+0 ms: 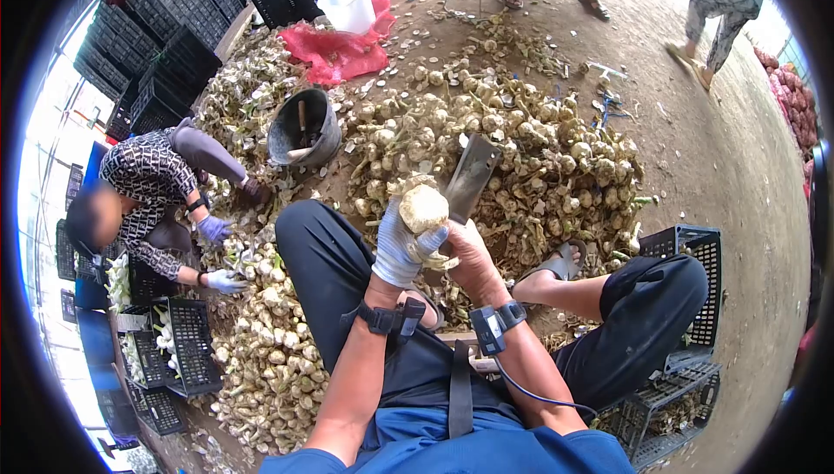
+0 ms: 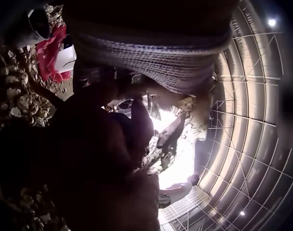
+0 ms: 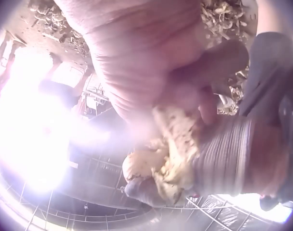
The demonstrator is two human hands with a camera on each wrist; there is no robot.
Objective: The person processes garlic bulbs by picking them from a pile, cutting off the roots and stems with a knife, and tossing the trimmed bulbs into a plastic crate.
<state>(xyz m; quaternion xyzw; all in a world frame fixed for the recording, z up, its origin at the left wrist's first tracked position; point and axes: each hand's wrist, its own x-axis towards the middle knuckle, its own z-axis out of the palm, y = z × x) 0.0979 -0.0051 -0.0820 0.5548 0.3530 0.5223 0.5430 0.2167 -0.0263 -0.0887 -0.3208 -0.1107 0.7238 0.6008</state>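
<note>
In the head view, a pale garlic bulb (image 1: 424, 208) with ragged outer leaves is held by my gloved left hand (image 1: 400, 244), fingers curled round it. My bare right hand (image 1: 472, 257) is close beside it and grips a broad-bladed cleaver (image 1: 472, 177), whose blade points away and up. The handle is mostly hidden by that hand. The right wrist view has the bulb (image 3: 141, 163) with its dry leaves in the gloved left hand (image 3: 223, 156), right under my right hand (image 3: 141, 57). The left wrist view is dark, with the glove's cuff (image 2: 146, 57) across its top.
Garlic heaps lie ahead (image 1: 521, 152) and at left (image 1: 269, 361). A black bucket (image 1: 304, 129), a white bucket (image 1: 347, 7) on red netting (image 1: 326, 53) and black crates (image 1: 193, 344) stand around. Another person (image 1: 152, 178) works at left; others are at the back.
</note>
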